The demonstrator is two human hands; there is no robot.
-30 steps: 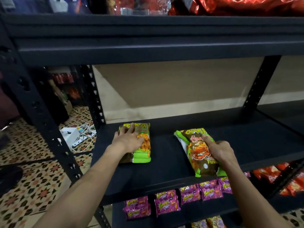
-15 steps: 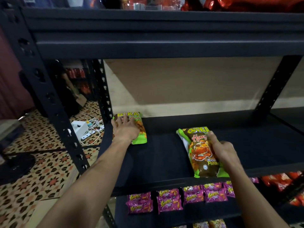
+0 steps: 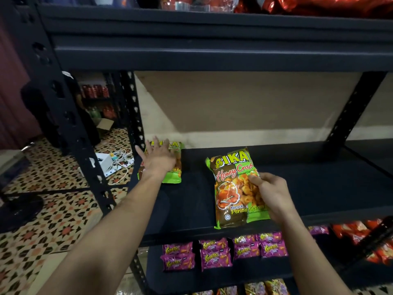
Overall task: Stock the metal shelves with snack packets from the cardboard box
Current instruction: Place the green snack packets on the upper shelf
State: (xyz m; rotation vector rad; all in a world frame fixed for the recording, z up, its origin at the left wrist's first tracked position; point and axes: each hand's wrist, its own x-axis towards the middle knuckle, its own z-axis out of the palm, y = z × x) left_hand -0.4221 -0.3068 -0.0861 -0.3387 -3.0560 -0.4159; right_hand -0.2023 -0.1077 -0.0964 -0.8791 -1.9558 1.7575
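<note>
Two green and brown Bika cracker packets are on the dark metal shelf (image 3: 319,188). The left packet (image 3: 175,169) lies flat at the shelf's far left corner. My left hand (image 3: 158,160) hovers over it with fingers spread, holding nothing. The right packet (image 3: 232,186) is tilted up off the shelf near the front edge. My right hand (image 3: 270,190) grips it by its right side. The cardboard box is out of view.
Purple snack packets (image 3: 214,252) fill the shelf below, with red ones (image 3: 357,231) at right. Red bags (image 3: 319,5) sit on the shelf above. Black uprights (image 3: 136,116) frame the bay. A white power strip with cables (image 3: 110,162) lies on the patterned floor at left.
My left hand pushed its packet back into the left corner, then lifted and spread its fingers. My right hand raised the other packet's top end off the shelf.
</note>
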